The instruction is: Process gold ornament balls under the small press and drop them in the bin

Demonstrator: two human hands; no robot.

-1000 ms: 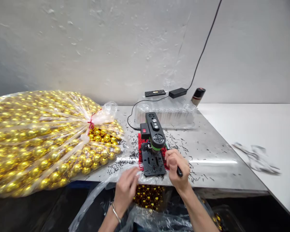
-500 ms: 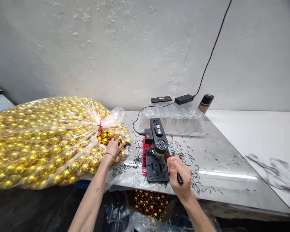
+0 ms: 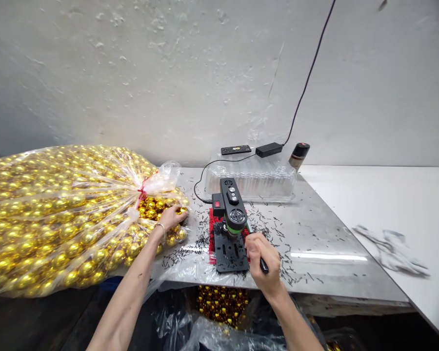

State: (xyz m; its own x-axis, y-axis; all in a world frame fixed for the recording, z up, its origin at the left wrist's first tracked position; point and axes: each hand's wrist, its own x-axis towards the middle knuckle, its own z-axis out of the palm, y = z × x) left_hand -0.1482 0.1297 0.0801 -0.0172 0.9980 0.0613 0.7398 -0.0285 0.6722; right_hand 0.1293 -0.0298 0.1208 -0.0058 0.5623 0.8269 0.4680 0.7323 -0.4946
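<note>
My right hand (image 3: pixel 265 263) is wrapped round the black-gripped lever handle (image 3: pixel 264 266) of a small black press-like machine (image 3: pixel 234 204) with a red switch. At the mouth of a big clear plastic bag (image 3: pixel 73 204), my left hand (image 3: pixel 171 218) reaches among shiny gold balls (image 3: pixel 151 209). Its fingers are drawn together in a pinch; whatever is between them is hidden. The machine's dark slotted base plate (image 3: pixel 232 253) rests over a red mat (image 3: pixel 212 243). Small black slivers (image 3: pixel 267 229) lie scattered around it.
Behind the machine are stacked clear plastic trays (image 3: pixel 254 178), a black power adapter (image 3: pixel 269 149), a flat black device (image 3: pixel 235 150) and a spray can (image 3: pixel 299 155). White gloves (image 3: pixel 391 251) lie at right. More gold balls (image 3: pixel 223 304) sit in plastic below the table edge.
My left hand's fingers have drawn together among the gold balls. My right hand stays on the lever. The whole view has shifted slightly, with things appearing further left.
</note>
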